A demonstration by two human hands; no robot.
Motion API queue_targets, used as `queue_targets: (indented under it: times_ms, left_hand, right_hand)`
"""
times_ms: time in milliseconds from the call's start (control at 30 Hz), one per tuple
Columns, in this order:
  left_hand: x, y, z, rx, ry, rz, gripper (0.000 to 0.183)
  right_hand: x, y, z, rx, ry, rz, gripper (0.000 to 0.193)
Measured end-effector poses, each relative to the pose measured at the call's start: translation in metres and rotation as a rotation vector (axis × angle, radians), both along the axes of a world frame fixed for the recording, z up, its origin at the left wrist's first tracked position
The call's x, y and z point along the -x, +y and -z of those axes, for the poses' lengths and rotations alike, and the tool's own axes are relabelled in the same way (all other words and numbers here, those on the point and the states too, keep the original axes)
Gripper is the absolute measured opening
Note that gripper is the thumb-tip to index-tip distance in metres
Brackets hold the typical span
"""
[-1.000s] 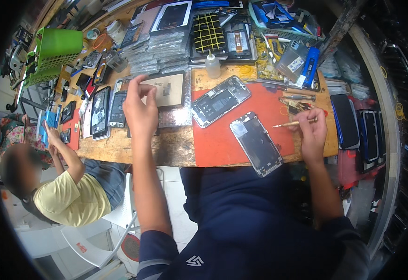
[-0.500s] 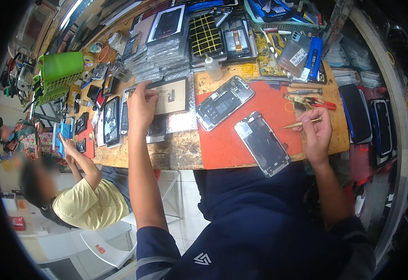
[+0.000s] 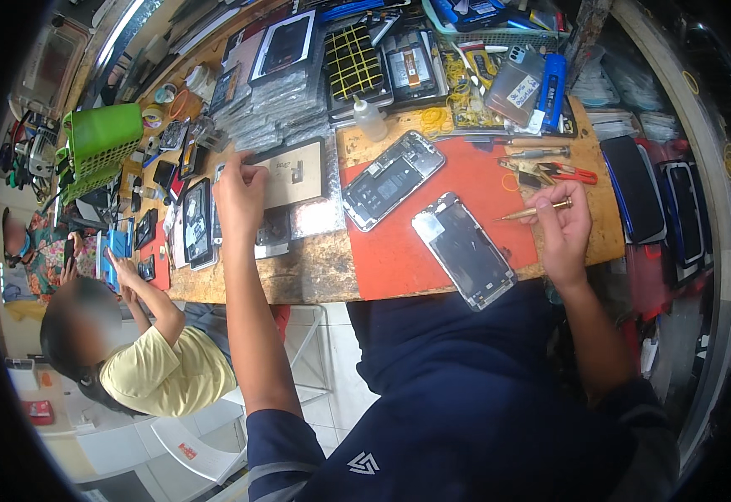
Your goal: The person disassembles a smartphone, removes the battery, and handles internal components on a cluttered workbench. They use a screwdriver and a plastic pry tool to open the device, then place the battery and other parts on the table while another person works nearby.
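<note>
My right hand grips a slim brass screwdriver over the right side of the red mat, its tip pointing left. Below that tip lies a phone screen assembly, dark inner side up, its near end overhanging the table edge. An opened phone body with battery and inner parts exposed rests on the mat behind it. Out to the left, my left hand has its fingers curled together at the left edge of a dark-framed tan panel. Whatever its fingertips pinch, if anything, is hidden.
Pliers with red handles and several screwdrivers lie right of the mat. Behind it stand a small dropper bottle and stacked phone parts. A green basket is far left, where a person in yellow works.
The whole view has shifted slightly left. My left hand has moved a little left and nearer along the panel's edge. My right hand still holds the screwdriver in much the same pose.
</note>
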State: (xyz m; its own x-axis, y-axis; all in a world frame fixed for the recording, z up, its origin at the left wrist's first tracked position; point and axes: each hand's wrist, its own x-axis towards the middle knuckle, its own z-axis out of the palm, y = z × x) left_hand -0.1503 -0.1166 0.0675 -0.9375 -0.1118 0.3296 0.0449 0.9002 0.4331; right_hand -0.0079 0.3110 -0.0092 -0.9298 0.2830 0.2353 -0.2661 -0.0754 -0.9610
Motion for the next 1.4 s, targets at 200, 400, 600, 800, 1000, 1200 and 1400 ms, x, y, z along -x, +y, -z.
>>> queue_targets:
  times_ms: [200, 400, 600, 800, 1000, 1200, 1400]
  left_hand:
    - [0.005, -0.011, -0.005, 0.066, 0.009, 0.046, 0.032]
    - [-0.011, -0.006, -0.027, -0.064, 0.077, 0.054, 0.020]
    - [-0.073, 0.091, -0.004, -0.050, 0.101, 0.352, 0.012]
    - [-0.104, 0.176, 0.027, -0.062, -0.032, 0.521, 0.021]
    - [-0.104, 0.189, 0.029, 0.058, 0.004, 0.472, 0.021]
    - [-0.104, 0.186, 0.036, 0.005, 0.027, 0.480, 0.018]
    - [-0.109, 0.176, 0.039, -0.111, 0.085, 0.516, 0.019]
  right_hand:
    - [0.001, 0.000, 0.001, -0.001, 0.005, -0.009, 0.008]
    - [0.002, 0.001, 0.003, -0.014, -0.011, 0.040, 0.008]
    - [0.008, -0.005, 0.000, -0.292, 0.082, 0.097, 0.017]
    - [0.021, 0.006, -0.014, -0.994, 0.289, 0.127, 0.027]
    - [-0.010, -0.005, -0.033, -1.043, 0.240, 0.053, 0.026]
    - [-0.064, -0.038, -0.051, -1.098, 0.058, -0.106, 0.071]
    - [-0.070, -0.044, -0.050, -1.162, 0.008, -0.133, 0.082]
